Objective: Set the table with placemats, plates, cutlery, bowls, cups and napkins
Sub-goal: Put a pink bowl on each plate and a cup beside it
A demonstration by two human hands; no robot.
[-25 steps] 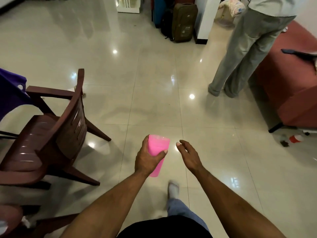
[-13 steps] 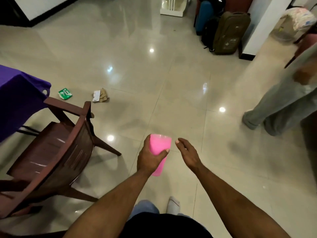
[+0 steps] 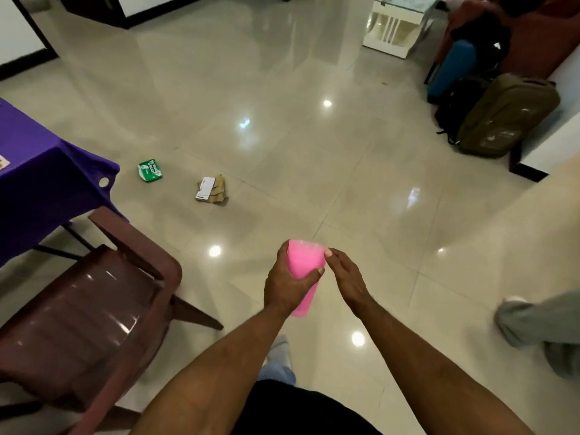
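Your left hand (image 3: 284,285) is wrapped around a translucent pink plastic cup (image 3: 303,271), fingers curled behind its far side and the thumb lying across the near wall, so the cup is firmly held in the air in front of your waist, over the glossy beige tiled floor (image 3: 282,136). The cup stands nearly upright, its mouth tipped slightly away from you. Your right hand (image 3: 346,277) is just beside the cup on its right: the thumb tip touches the rim and the fingers bend loosely beyond it, but you cannot tell whether they actually pinch the rim or only rest there.

Take the cup as your landmark. Well to its left stands a dark brown plastic armchair (image 3: 88,309), its back turned toward the cup. Beyond the chair, farther left of the cup, is the corner of a table draped in a purple cloth (image 3: 40,171). Ahead of the cup and to its left, a small green packet (image 3: 150,170) and a crumpled brown paper wrapper with a white label (image 3: 212,189) lie on the floor, near each other but apart. Far ahead of the cup and to its right sit an olive-brown soft suitcase (image 3: 505,117), a black bag (image 3: 458,105) touching it and a blue suitcase (image 3: 448,69) behind. To the right of the cup, well apart, another person's grey trouser legs (image 3: 539,321) show at the edge. Below the cup, your own foot in a pale sock (image 3: 279,348) is on the floor.
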